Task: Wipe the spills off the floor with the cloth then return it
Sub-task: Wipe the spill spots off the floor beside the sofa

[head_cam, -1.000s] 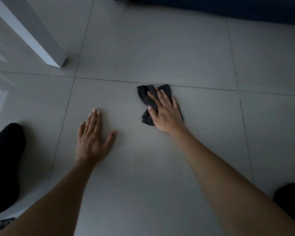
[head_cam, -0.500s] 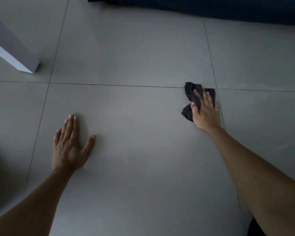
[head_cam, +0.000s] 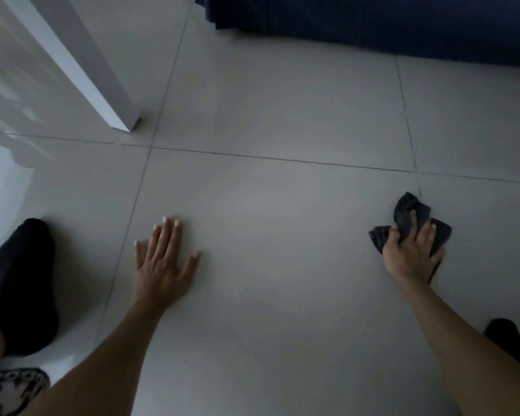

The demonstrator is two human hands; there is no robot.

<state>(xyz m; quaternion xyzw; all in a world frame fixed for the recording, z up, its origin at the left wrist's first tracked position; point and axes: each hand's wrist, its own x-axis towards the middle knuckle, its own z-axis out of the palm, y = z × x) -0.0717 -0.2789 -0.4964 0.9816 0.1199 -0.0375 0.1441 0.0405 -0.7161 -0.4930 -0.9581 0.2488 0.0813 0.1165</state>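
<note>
A dark crumpled cloth point(head_cam: 407, 213) lies on the grey tiled floor point(head_cam: 276, 211) at the right, beside a grout line. My right hand point(head_cam: 412, 253) has its fingers curled around the cloth and bunches it against the tile. Far to its left my left hand point(head_cam: 162, 262) rests flat on the floor, fingers spread, holding nothing. No spill shows clearly on the tiles.
A white furniture leg point(head_cam: 102, 85) stands at the upper left. Dark blue fabric point(head_cam: 373, 22) hangs along the top edge. My black-socked foot point(head_cam: 24, 283) is at the left, another dark foot point(head_cam: 511, 340) at the lower right, and patterned fabric point(head_cam: 9, 388) at the bottom left.
My right hand has slid the cloth rightward across the tile and then drawn it nearer, its fingers now gathering the cloth. The left hand stayed planted.
</note>
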